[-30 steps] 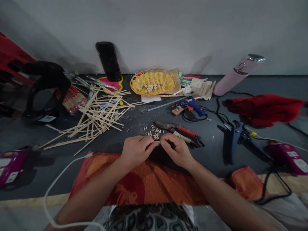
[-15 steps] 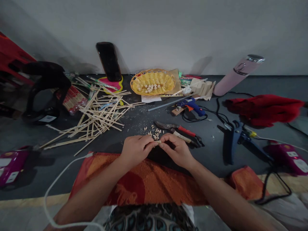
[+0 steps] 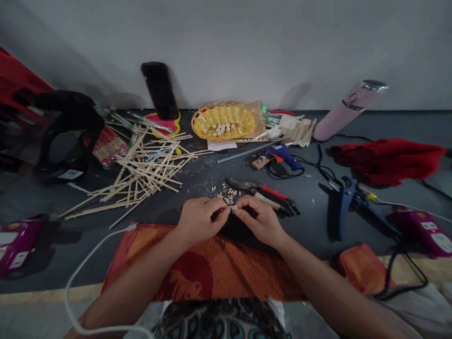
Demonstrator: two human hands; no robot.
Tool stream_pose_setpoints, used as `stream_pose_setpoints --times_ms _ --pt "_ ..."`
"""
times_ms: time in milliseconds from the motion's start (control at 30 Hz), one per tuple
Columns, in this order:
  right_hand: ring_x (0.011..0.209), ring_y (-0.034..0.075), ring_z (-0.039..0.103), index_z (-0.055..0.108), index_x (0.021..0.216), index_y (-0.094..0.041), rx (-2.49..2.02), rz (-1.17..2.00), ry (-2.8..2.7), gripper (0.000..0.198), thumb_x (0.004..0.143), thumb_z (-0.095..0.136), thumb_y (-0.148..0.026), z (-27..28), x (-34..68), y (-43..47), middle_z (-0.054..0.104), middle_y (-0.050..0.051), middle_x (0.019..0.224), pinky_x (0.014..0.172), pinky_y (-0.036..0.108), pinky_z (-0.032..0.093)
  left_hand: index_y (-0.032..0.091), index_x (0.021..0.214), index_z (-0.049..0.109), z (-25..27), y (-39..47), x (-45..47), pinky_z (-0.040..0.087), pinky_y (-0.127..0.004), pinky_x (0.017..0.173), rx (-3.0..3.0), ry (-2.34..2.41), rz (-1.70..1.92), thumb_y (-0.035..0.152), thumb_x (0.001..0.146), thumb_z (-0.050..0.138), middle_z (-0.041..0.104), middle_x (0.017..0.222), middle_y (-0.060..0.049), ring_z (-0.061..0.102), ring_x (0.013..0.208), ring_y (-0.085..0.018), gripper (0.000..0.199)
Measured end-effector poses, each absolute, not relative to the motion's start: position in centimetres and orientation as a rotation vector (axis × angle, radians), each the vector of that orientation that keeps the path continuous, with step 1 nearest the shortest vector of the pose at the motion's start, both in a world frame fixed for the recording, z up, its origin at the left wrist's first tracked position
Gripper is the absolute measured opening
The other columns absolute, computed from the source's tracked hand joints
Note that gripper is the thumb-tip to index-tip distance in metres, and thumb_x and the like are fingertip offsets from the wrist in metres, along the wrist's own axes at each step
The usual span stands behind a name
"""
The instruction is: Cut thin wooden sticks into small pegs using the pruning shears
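Observation:
My left hand (image 3: 203,215) and my right hand (image 3: 258,219) meet at their fingertips above the near edge of the dark table. Between them is a small cluster of short wooden stick pieces (image 3: 233,207), pinched by thumb and finger on each side. Just beyond the fingers lie several loose cut pieces (image 3: 231,193), partly hidden by my hands. Red-handled pruning shears (image 3: 266,190) rest behind my right hand. An orange towel (image 3: 226,268) lies below my wrists.
Long wooden sticks (image 3: 148,174) are heaped at the left. A yellow basket (image 3: 226,113) holding small wooden clusters stands at the back, near a blue glue gun (image 3: 284,155). A pink flask (image 3: 349,110), red cloth (image 3: 388,160) and blue cutter (image 3: 344,207) are at right.
My left thumb and fingers have shifted slightly back from the small wooden pieces, showing more of them. My right hand has barely moved.

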State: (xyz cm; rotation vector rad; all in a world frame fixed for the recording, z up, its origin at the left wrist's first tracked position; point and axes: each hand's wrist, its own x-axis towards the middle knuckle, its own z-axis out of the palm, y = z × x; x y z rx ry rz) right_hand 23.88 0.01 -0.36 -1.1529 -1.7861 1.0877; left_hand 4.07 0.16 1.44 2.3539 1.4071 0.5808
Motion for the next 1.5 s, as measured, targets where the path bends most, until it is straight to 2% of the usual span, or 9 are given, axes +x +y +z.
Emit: stream_pose_setpoints --times_ms 667,800,967,1133,1367,1500 --pt "0.075 0.013 0.056 0.059 0.087 -0.020 -1.152 1.068 -1.820 0.007 0.090 0.055 -0.026 -0.3 23.9 0.0 0.061 0.001 0.082 0.072 0.026 0.046 0.021 0.082 0.066 1.5 0.3 4.2 0.039 -0.024 0.064 2.344 1.407 0.512 0.037 0.093 0.044 0.071 0.074 -0.002 0.064 0.068 -0.014 0.030" --pt "0.080 0.016 0.058 0.059 0.090 -0.021 -1.150 0.898 -1.930 0.005 0.089 0.054 -0.022 -0.8 24.1 0.2 0.062 0.003 0.086 0.074 0.029 0.048 0.021 0.081 0.066 1.0 0.4 4.0 0.039 -0.025 0.063 2.402 1.452 0.499 0.038 0.094 0.044 0.072 0.073 -0.002 0.065 0.070 -0.015 0.031" --pt "0.090 0.022 0.059 0.061 0.092 -0.022 -1.209 0.552 -2.148 0.013 0.088 0.051 -0.015 -1.6 24.7 1.0 0.065 0.007 0.092 0.083 0.038 0.047 0.022 0.080 0.065 0.8 0.9 3.6 0.034 -0.025 0.058 2.372 1.620 0.527 0.040 0.092 0.046 0.071 0.071 -0.001 0.065 0.065 -0.015 0.029" --pt "0.093 0.023 0.058 0.062 0.098 -0.021 -1.185 0.450 -2.256 0.019 0.091 0.047 -0.014 -1.7 25.1 1.4 0.066 0.008 0.097 0.087 0.041 0.047 0.022 0.084 0.066 1.0 1.3 3.3 0.034 -0.023 0.058 2.251 1.680 0.563 0.040 0.091 0.048 0.072 0.073 0.000 0.065 0.067 -0.014 0.027" --pt "0.099 0.027 0.054 0.063 0.093 -0.022 -1.452 0.204 -2.217 0.010 0.088 0.056 -0.027 0.4 27.8 2.3 0.065 0.009 0.101 0.089 0.045 0.042 0.021 0.079 0.065 1.3 1.7 3.0 0.034 -0.021 0.055 2.004 1.647 0.658 0.042 0.089 0.050 0.068 0.070 0.001 0.059 0.059 -0.011 0.027" --pt "0.104 0.031 0.050 0.063 0.084 -0.022 -1.599 0.088 -2.289 0.020 0.081 0.066 -0.042 0.4 29.2 2.5 0.061 0.011 0.110 0.082 0.046 0.044 0.020 0.075 0.062 1.5 1.8 2.8 0.037 -0.020 0.055 1.817 1.556 0.786 0.041 0.089 0.049 0.066 0.065 0.001 0.057 0.058 -0.011 0.029"
